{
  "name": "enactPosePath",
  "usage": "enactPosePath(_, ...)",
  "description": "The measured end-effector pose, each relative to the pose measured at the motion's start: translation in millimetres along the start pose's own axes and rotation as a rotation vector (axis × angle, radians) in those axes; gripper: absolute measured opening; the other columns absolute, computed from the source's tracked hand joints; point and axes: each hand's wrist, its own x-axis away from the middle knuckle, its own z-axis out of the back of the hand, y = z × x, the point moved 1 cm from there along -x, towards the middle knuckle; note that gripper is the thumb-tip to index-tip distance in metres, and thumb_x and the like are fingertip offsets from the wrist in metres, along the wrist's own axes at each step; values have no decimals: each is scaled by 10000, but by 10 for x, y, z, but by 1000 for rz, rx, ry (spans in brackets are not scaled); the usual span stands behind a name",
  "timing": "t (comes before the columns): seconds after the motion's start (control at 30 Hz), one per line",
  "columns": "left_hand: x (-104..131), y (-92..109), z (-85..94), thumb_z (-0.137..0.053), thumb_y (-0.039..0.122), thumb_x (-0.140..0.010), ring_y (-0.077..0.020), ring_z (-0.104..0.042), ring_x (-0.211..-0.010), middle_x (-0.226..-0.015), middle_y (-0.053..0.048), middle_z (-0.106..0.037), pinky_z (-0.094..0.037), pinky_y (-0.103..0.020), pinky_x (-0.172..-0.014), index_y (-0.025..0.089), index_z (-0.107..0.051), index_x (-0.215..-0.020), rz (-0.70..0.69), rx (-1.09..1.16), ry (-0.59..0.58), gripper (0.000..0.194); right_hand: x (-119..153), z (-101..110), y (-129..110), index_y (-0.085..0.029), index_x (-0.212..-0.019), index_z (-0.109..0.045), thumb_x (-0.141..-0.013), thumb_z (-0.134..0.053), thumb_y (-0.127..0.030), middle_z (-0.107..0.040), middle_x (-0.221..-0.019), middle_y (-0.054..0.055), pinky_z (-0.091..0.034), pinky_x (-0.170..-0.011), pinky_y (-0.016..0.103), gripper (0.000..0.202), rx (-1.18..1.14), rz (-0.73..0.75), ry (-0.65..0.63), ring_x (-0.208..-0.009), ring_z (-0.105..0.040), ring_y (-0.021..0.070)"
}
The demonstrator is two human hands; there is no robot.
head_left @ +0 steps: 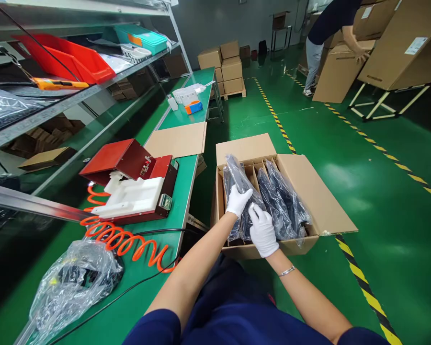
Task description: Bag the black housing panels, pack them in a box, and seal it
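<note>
Both my hands wear white gloves and work inside an open cardboard box. My left hand is closed round the side of a dark part in a clear plastic bag, which tilts up above its neighbours. My right hand pinches the same bag lower down, fingers bent. Other bagged dark parts stand to the right in slots between cardboard dividers. What exactly the parts are is hidden by the wrinkled film.
Left of the box, a green workbench carries a red-and-white machine, a coiled orange air hose and a bagged item. Above it runs a shelf with a red bin. A co-worker handles large cartons at the far right.
</note>
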Motion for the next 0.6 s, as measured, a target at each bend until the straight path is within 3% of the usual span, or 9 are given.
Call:
enactPosePath(0.13,39,-148,73,-634,249,-796,-224,-696,-1026,-1167,-130,-701,-557,-340,-885,158,-513,-1219,68,191,88,449,209,-235,-112,-172,-1367,-605,-829,-393,26,-522,-1468,98,-446,-1109,465,611,-23,149,-67,-1308,-479,283)
enactPosePath(0.27,76,-221,133,-562,183,-773,-201,-706,-988,-1171,-117,-693,-570,-329,-868,162,-485,-1197,70,342,92,431,346,-391,-155,-211,-1349,-624,-848,-369,47,-550,-1447,83,-491,-1084,456,618,-53,191,-81,-1334,-492,273)
enactPosePath(0.43,66,-199,139,-562,165,-773,-188,-694,-1025,-1218,-119,-673,-558,-321,-908,160,-478,-1194,59,391,48,430,365,-362,-183,-208,-1374,-602,-834,-403,44,-525,-1470,95,-477,-1102,466,628,-75,194,-107,-1350,-486,280)
enactPosePath(0.6,-23,-110,23,-610,173,-804,-211,-666,-1108,-1289,-134,-652,-533,-335,-953,161,-455,-1330,64,298,-13,548,315,-273,-160,-165,-1370,-599,-801,-401,42,-516,-1470,124,-422,-1143,495,637,-111,126,-58,-1393,-426,289)
